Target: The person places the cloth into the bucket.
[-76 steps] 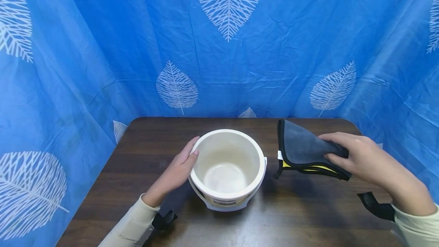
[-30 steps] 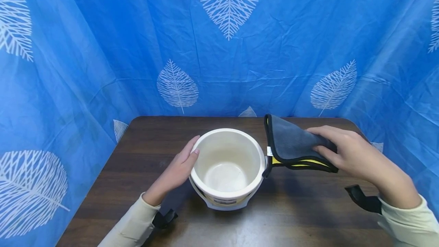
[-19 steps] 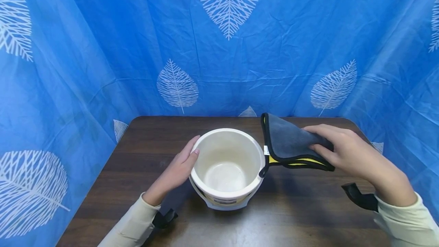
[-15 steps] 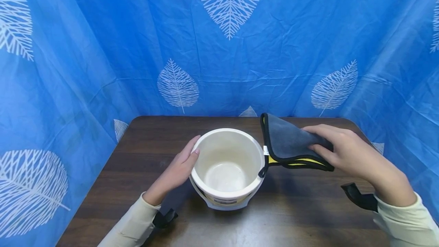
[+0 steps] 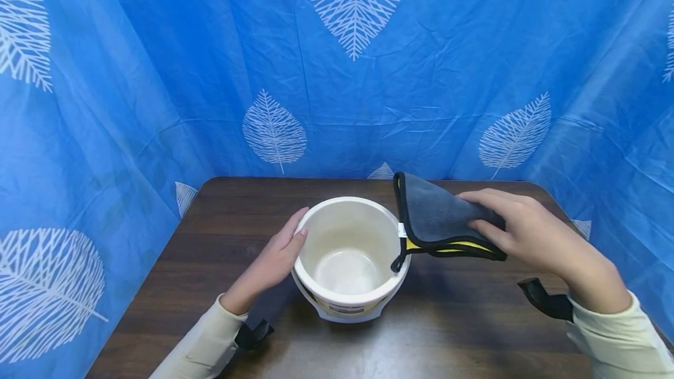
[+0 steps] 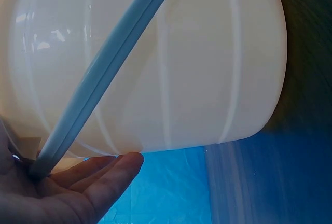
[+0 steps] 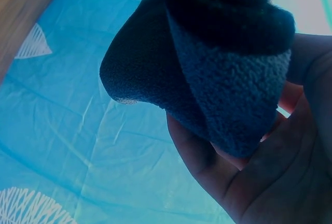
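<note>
A cream-white bucket (image 5: pixel 353 285) stands upright on the table. Its pale bail handle (image 6: pixel 104 73) hangs down outside the wall. My left hand (image 5: pixel 271 259) holds the bucket's left side, thumb at the rim and fingers along the outer wall; the left wrist view shows the fingers (image 6: pixel 111 182) against the wall by the handle's end. My right hand (image 5: pixel 532 235) grips a folded grey microfibre cloth (image 5: pixel 437 209) with black edging, a yellow underside and a white tag. The cloth's left end and hanging loop overlap the bucket's right rim. Inside, the bucket's white bottom shows.
Bucket and hands are over a dark wooden table (image 5: pixel 247 203). Behind and at both sides hangs a blue curtain (image 5: pixel 400 104) with white leaf prints. A black strap (image 5: pixel 547 300) sticks out from the right sleeve, another black strap (image 5: pixel 253 335) from the left.
My right hand has carried the cloth leftward from beside the bucket until its left end overlaps the right rim. The left hand and the bucket have stayed in place.
</note>
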Action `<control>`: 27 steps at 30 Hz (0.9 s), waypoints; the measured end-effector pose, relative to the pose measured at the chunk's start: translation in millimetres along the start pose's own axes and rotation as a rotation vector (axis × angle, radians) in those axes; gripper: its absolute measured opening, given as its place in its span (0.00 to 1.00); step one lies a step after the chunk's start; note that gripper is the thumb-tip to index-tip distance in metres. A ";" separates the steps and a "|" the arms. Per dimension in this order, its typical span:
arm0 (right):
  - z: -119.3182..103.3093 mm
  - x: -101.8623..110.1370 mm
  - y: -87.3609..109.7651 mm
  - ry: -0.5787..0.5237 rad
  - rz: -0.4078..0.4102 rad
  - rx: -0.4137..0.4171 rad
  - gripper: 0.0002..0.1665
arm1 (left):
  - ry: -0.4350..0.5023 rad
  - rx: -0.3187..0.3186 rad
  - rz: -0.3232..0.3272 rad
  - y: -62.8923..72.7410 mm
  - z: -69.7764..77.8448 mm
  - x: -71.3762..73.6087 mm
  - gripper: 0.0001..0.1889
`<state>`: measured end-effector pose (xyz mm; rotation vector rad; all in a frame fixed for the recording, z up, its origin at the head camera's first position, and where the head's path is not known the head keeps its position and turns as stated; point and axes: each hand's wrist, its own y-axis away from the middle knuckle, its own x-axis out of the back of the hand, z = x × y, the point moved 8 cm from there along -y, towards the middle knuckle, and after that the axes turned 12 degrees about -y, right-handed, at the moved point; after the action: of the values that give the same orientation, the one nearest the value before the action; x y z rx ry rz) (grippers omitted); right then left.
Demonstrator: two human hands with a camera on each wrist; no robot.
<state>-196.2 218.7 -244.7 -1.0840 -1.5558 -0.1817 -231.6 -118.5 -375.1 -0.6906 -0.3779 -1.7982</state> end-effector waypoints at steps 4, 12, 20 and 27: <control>-2.7 -0.6 -3.0 -0.011 -0.004 0.009 0.32 | 0.000 0.001 0.000 -0.3 0.6 0.3 0.29; -7.2 -2.3 -9.5 -0.029 -0.005 0.029 0.32 | 0.004 -0.005 0.002 -0.6 1.9 1.4 0.29; -11.2 -6.9 -14.8 -0.049 -0.018 0.031 0.30 | 0.001 0.002 0.003 -0.8 1.2 0.5 0.29; -14.8 -11.1 -19.2 -0.064 -0.032 0.025 0.30 | -0.001 0.008 0.004 0.4 1.2 0.6 0.29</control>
<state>-200.6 192.7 -241.1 -1.0550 -1.6289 -0.1507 -231.0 -118.4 -373.8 -0.6860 -0.3841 -1.7920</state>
